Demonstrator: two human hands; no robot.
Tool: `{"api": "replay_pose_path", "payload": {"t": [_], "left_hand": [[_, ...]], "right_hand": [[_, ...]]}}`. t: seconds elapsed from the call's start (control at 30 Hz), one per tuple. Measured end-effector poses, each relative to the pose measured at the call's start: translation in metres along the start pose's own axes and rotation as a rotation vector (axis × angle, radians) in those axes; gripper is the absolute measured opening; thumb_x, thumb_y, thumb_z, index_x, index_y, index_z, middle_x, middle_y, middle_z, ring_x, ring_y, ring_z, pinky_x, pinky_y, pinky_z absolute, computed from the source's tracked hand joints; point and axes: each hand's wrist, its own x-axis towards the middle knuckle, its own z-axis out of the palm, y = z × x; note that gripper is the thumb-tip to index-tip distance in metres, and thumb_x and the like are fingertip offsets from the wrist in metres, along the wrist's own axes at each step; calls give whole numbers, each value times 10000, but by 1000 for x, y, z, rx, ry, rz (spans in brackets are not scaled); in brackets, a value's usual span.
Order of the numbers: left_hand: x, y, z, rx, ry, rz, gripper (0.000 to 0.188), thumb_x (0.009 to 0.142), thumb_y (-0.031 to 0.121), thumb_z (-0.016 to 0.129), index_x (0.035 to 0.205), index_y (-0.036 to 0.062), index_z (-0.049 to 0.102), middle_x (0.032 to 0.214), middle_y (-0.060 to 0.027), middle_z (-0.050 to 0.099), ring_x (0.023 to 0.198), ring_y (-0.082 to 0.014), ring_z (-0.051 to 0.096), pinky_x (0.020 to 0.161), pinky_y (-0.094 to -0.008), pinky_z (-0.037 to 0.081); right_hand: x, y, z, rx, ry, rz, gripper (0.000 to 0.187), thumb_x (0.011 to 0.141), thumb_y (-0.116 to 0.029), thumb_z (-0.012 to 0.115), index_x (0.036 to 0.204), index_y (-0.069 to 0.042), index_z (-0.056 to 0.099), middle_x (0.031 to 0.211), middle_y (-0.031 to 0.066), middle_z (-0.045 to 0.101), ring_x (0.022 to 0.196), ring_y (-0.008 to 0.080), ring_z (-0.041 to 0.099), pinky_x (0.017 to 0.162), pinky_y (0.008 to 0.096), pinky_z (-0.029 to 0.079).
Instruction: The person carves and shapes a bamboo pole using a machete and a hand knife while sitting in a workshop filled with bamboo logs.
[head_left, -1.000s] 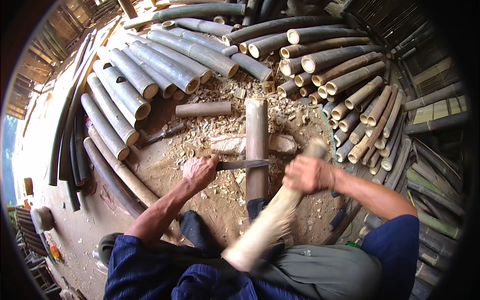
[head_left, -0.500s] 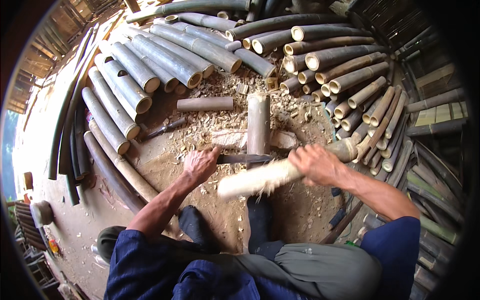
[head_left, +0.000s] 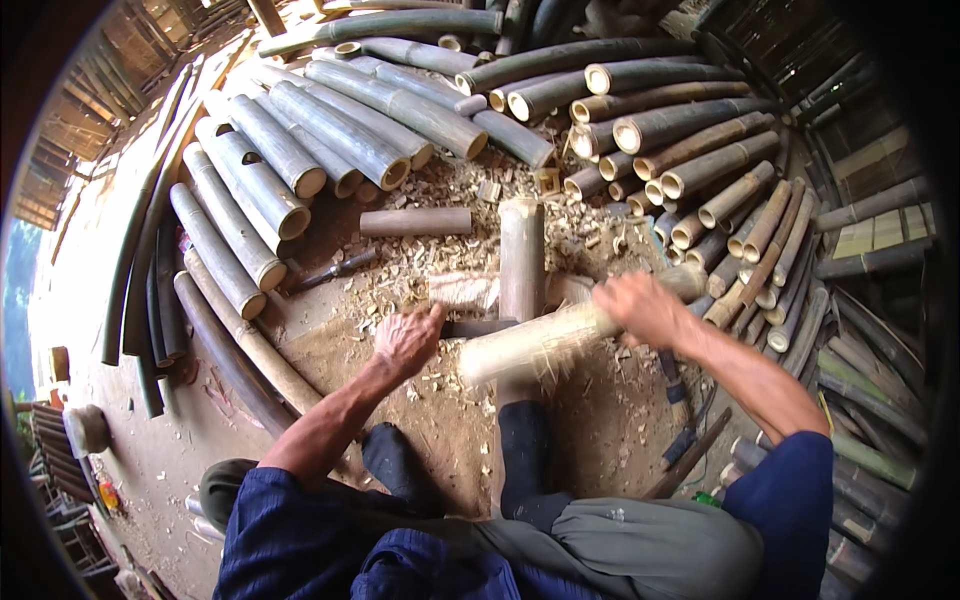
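Note:
My left hand (head_left: 408, 340) is closed round the handle of a knife, whose dark blade (head_left: 476, 328) points right and runs behind a bamboo piece. That pale, shaved bamboo piece (head_left: 530, 350) slants up to the right, with its surface blurred by motion. My right hand (head_left: 645, 308) wraps round it near its upper right end. Just beyond, an upright-looking length of bamboo (head_left: 521, 260) lies across a rough pale wood block (head_left: 465, 290). The bamboo piece passes over the near part of that length, hiding some of it.
Bamboo tubes (head_left: 340, 130) lie side by side at the far left, and more tubes (head_left: 680, 130) are stacked at the right. Wood chips (head_left: 420, 255) litter the ground around a short brown tube (head_left: 415, 222) and a dark tool (head_left: 335, 270). My feet (head_left: 525, 440) are close below the work.
My right hand and the bamboo piece have shifted slightly up and right. More of the knife blade is now behind the piece. My left hand keeps its grip, slightly lower and to the right.

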Motion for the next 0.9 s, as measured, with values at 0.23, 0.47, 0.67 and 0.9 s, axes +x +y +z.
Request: {"api": "replay_pose_path", "payload": {"t": [0.23,0.47,0.67,0.9], "left_hand": [[-2,6,-16,10,-112,-34,193,1033,155,508,1195,68,568,1044,-177,705,828,-332,740,682,-476,584],[-6,-5,-5,-6,-22,-33,134,978,119,548,1096,63,579,939,-159,712,797,-326,726,631,-475,554],[8,3,-1,7,-47,-30,189,1010,145,516,1170,70,583,1002,-166,715,842,-329,731,657,-473,570],[-11,-10,3,-12,127,59,258,1014,266,593,1185,74,565,991,-155,687,932,-317,720,787,-479,573]], "right_hand": [[-8,-43,-3,246,534,-401,573,622,-266,912,1080,-101,610,969,57,673,857,183,691,738,399,601],[-1,-55,-29,216,181,-224,457,797,-231,836,1147,-49,606,969,109,702,840,229,716,737,387,636],[2,8,-2,-94,219,-18,559,726,-281,911,1123,-61,586,928,89,670,839,233,689,737,356,594],[-34,-40,6,447,699,262,756,669,-283,953,1267,-52,553,1078,172,695,868,330,741,790,472,664]]}}
